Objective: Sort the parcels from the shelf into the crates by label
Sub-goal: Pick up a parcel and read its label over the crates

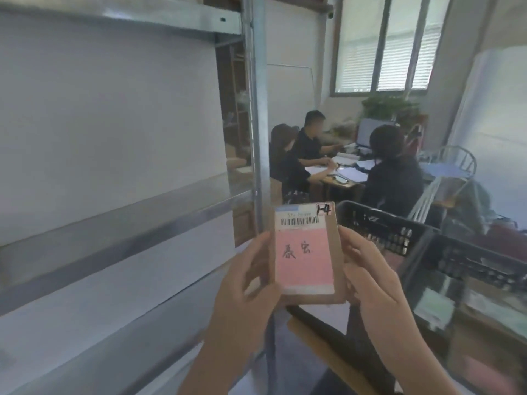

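Both hands, left [251, 277] and right [368, 269], grip clamped on flat rectangular cardboard parcel [306, 252] with pink label.

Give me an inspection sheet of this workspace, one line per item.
Surface: metal shelf, boards in view bare.
Job's things: cardboard parcel held upright, pink label with barcode facing the camera; black crates to the right, parcels inside.
Clutter: nothing seen.
Grippers: left hand and right hand grip the parcel's side edges.
Cables: nothing seen.
Surroundings: three people seated at a desk, window with blinds, potted plant.
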Demonstrator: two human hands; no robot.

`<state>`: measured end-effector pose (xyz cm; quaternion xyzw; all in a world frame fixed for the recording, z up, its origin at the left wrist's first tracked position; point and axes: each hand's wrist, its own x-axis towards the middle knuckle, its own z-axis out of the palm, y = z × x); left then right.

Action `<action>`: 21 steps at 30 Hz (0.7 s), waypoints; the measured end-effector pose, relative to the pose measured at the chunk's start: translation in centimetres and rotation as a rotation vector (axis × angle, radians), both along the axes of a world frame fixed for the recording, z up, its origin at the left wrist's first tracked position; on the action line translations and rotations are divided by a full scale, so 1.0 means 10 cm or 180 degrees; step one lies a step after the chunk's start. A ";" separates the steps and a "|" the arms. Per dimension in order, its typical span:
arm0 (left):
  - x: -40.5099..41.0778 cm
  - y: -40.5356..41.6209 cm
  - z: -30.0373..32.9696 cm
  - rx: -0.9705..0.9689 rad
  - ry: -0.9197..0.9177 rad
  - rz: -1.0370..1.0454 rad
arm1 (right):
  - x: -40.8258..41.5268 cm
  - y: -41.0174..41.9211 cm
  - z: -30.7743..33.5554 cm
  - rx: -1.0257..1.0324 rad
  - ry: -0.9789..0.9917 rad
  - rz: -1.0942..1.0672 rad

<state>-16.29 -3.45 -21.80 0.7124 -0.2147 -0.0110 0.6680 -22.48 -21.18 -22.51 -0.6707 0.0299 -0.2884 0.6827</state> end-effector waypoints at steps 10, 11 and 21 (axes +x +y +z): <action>0.14 -1.12 -0.20 0.0463 -0.0318 0.0144 | 0.11 -0.99 -0.35 -0.0538 0.0451 -0.0122; 0.15 -1.20 -0.22 0.0478 -0.0299 0.0110 | 0.11 -1.07 -0.38 -0.0576 0.0491 -0.0154; 0.36 -1.92 -0.50 0.0500 0.0033 -0.0599 | 0.04 -1.71 -0.70 -0.0689 0.0882 -0.0597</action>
